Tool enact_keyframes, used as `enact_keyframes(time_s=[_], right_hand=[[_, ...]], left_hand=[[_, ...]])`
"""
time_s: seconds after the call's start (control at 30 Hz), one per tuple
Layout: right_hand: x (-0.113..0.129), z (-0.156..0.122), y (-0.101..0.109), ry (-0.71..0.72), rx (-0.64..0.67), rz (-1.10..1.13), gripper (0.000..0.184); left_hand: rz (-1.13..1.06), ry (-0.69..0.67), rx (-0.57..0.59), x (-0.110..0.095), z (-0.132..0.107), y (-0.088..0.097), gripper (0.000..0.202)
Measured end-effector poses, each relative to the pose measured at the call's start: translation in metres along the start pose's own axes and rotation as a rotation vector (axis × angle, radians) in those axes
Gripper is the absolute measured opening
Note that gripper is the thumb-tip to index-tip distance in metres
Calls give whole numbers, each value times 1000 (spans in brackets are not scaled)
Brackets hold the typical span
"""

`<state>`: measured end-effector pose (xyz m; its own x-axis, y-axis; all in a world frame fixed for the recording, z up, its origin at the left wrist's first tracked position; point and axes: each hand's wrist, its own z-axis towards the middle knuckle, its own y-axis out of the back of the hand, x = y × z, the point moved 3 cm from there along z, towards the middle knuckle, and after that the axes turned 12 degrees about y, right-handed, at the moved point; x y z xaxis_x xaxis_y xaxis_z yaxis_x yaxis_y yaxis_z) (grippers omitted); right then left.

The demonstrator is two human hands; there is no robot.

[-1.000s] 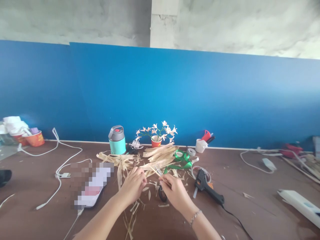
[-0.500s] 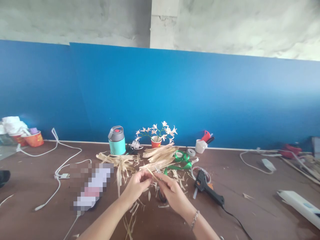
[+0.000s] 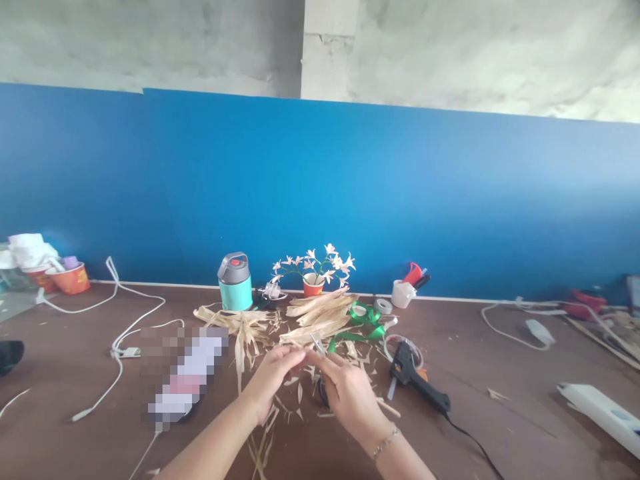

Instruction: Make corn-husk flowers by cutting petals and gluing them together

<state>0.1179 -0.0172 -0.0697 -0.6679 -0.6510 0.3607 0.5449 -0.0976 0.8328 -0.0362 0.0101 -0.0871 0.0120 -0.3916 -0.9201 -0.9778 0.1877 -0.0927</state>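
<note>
My left hand (image 3: 274, 379) is closed, thumb and index fingertip pinched together. What sits between them is hidden or too small to name. Its fingertips touch those of my right hand (image 3: 347, 390), which curls around a pair of scissors. The metal blades (image 3: 318, 344) stick up past the index finger, and a dark handle loop (image 3: 324, 393) shows beside the palm. A thin pale stick (image 3: 389, 408) juts out from under the right hand near the wrist. Below both hands lie dried corn husk scraps (image 3: 270, 423); whole corn husks (image 3: 320, 320) are piled just behind.
Beyond the husks stands a paper cup (image 3: 313, 287) of white flowers, with a teal flask (image 3: 236, 283) to its left. A green ribbon (image 3: 367, 315), a glue gun (image 3: 417, 377) and a white cup of pens (image 3: 403, 293) are on the right. White cables (image 3: 120, 333) trail at left.
The pale stick, earlier between both hands' fingertips, now shows under my right hand, which has turned over somewhat. The fingertips have come together.
</note>
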Motion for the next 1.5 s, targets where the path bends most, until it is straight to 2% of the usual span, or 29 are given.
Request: enact_keyframes(time_s=[0.13,0.23,0.4,0.5,0.63,0.83,0.97,1.03,1.1,1.17,1.23,1.33,1.4,1.5], right_hand=[[4,2,-1,11,65,-102,60],[5,3,-2,24,80,-133,58],[3,0,-7,20,24,-13,59],[2,0,-11,-2,-108,180,49],[-3,3,-17,-196,-209,526,31],[-8,2,-25,-566,-135,1221,34],[-14,-1,-23,-635,-82,1522,35],[-22,-1,-20,-626,-135,1596,32],[-32,-1,-15,-595,-262,1552,31],[-39,-2,-11,-557,-331,1319,32],[-39,-3,-9,-473,-293,912,35],[-24,-2,-8,-205,-172,335,45],[-13,-2,-10,-101,-78,109,55],[-2,0,-9,-71,33,-37,67]], left_hand=[[-51,29,32,4,3,-1,21],[-45,36,9,4,4,0,20],[-59,-9,-34,3,1,-4,12],[-79,-44,-71,2,-1,-8,12],[-62,-114,-72,-2,-3,-11,15],[-26,-132,-44,-5,-4,-10,17],[12,-146,-50,-1,-1,-8,19],[20,-128,-64,2,2,-5,19],[23,-95,-83,3,4,-3,20],[16,-65,-97,4,5,-1,20],[2,-43,-106,4,5,0,19],[-15,-43,-130,3,4,0,18],[-14,-57,-149,1,2,-1,18],[-30,-27,-170,0,0,-3,16]])
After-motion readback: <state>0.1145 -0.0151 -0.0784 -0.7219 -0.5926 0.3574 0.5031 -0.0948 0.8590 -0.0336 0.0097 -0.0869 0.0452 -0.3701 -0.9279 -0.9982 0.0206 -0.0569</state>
